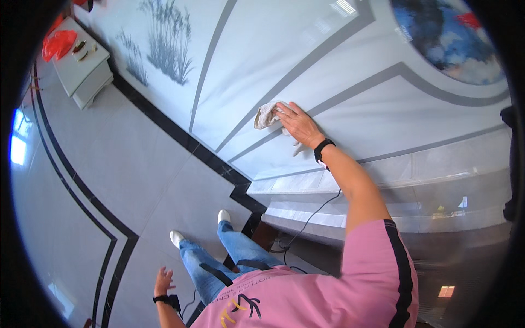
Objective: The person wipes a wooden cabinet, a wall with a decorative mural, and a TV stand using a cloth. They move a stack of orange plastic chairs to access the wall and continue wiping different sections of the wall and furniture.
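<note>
My right hand (300, 126) presses a crumpled beige cloth (267, 114) against the glossy white wall panel (352, 84). Its fingers lie over the cloth, and part of the fabric hangs out below the palm. Grey stripes run across the panel on both sides of the hand. Low at my side, my left hand (164, 281) hangs in the air with fingers apart, holding nothing. Each wrist has a black band on it.
A grey stone ledge (385, 168) juts out below the panel. A black cable (313, 215) hangs over it. At upper left a white cabinet (82, 69) bears a red plastic bag (59, 44). Grey floor tiles (160, 172) with black borders lie underfoot.
</note>
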A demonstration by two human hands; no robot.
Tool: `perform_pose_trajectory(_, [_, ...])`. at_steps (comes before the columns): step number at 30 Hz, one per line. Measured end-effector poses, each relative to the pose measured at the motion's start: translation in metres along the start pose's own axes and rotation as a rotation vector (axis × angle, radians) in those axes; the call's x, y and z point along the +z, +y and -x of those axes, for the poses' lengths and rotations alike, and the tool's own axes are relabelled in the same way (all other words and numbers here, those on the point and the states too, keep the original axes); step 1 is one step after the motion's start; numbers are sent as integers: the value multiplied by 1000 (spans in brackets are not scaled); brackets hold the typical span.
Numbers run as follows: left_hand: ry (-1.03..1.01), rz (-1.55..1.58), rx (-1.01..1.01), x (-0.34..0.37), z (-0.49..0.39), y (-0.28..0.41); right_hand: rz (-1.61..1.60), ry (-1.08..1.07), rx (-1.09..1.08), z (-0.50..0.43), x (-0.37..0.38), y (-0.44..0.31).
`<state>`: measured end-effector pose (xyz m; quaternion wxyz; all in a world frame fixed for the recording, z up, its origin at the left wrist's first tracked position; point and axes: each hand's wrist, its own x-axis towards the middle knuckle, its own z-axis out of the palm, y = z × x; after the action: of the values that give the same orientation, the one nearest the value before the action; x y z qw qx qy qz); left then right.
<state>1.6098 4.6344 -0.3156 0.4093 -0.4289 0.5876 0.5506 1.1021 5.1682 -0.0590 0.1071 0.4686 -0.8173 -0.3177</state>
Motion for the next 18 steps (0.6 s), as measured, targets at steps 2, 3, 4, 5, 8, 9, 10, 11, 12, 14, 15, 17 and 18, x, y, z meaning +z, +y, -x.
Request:
perform_pose_trajectory(2, [94,7,-20,-12,-2,-14,9,100,150,12,-30,25])
perform_pose_trajectory(3, [116,53,3,-20,-5,-15,1,150,218,23,-48,36])
perform_pose_trajectory(4, [138,100,22,-28,-8,-13,50,174,288,36,-67,54])
perform_pose_trajectory(5, [168,142,34,-36,-6,-10,150,228,345,49,-85,72])
perform_pose_trajectory(8, [119,1,190,-61,2,18,364,360,581,95,-140,118])
perform_pose_trajectory(9, [130,53,191,-69,9,33,413,400,693,111,-159,131])
perform_pose_trajectory(10, [145,27,205,-77,19,46,506,360,770,129,-182,142])
perform_pose_trajectory(11, [149,10,295,-85,27,58,691,296,840,146,-202,153])
perform_pose_trajectory(12, [144,-12,310,-94,35,68,798,143,982,162,-223,164])
perform_pose_trajectory(14, [150,8,299,-112,50,76,959,156,1176,182,-249,184])
perform_pose_trajectory(15, [153,0,331,-121,55,76,982,202,1225,190,-256,194])
perform_pose_trajectory(17, [187,1,269,-136,59,70,891,304,1279,193,-255,206])
perform_pose_trajectory(18, [219,-15,237,-144,61,64,809,393,1366,188,-249,209])
